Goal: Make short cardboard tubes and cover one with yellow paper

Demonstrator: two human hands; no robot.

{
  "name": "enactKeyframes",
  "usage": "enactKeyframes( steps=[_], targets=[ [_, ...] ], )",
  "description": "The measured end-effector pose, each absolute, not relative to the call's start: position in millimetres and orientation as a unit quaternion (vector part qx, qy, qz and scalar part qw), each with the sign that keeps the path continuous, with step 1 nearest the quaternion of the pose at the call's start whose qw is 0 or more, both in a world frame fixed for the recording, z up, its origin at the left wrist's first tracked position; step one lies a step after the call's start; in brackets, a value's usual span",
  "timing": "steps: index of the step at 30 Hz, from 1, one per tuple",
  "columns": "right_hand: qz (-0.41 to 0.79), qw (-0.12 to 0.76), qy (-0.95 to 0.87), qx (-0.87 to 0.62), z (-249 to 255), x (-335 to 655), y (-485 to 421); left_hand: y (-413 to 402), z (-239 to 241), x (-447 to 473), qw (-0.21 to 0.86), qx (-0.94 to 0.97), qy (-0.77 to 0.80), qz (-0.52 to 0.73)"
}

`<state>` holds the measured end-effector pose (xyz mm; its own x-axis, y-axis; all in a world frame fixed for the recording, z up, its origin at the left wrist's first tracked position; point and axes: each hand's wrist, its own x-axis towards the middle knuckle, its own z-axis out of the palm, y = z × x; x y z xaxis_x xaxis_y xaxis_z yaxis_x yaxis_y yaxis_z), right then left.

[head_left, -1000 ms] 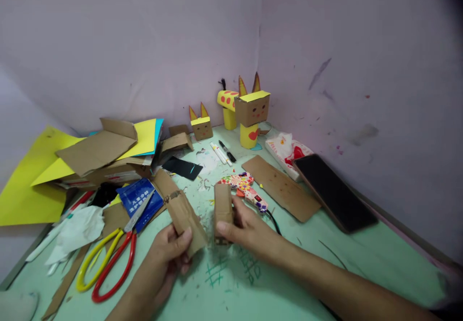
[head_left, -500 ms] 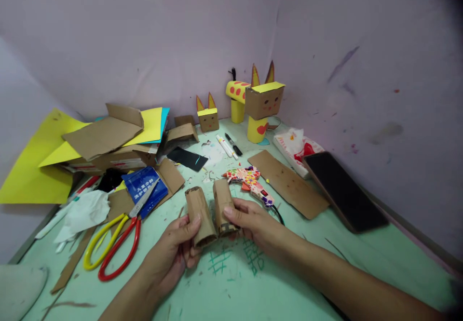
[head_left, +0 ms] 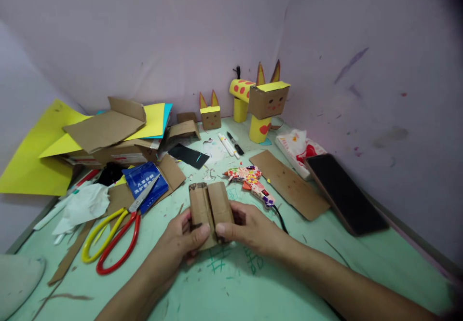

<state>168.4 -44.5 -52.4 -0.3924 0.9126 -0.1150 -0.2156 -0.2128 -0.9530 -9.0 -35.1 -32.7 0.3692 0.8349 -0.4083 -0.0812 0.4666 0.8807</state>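
Brown left tube (head_left: 198,204), centre, clamped in my L hand (head_left: 190,238); right tube (head_left: 221,201) just beside it, clamped in R hand (head_left: 251,224); far fingertips hidden. Tissue (head_left: 297,140) pokes from pack (head_left: 288,151); can't see into box (head_left: 144,151) from here. White obj. (head_left: 18,282) cut off @ L edge, ID unclear.

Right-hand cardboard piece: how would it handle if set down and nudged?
Probably light: the cardboard piece in the right hand looks like thin brown board. Likely fairly stiff lengthwise, since its long edges look nearly straight. Probably slides rather than rolls: its upper face looks flat, though the underside is hidden.
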Motion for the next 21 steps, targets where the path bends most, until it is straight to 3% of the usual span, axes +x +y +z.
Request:
enactKeyframes(
  steps=[6, 12, 21],
  targets=[
    [0.658, 0.444, -0.513, -0.327, -51.7, 169.5, -46.0, -35.5, -34.7, -9.2, 0.674, 0.509, 0.408, 0.347],
    [0.503, 0.425, -0.625, -0.420, -48.4, 171.1, -48.4, -39.7, -35.3, -3.5, 0.619, 0.536, 0.480, 0.316],
    [0.484, 0.413, -0.637, -0.435, -51.5, 170.9, -48.8, -43.1, -38.3, -1.3, 0.549, 0.594, 0.507, 0.297]
  ],
)
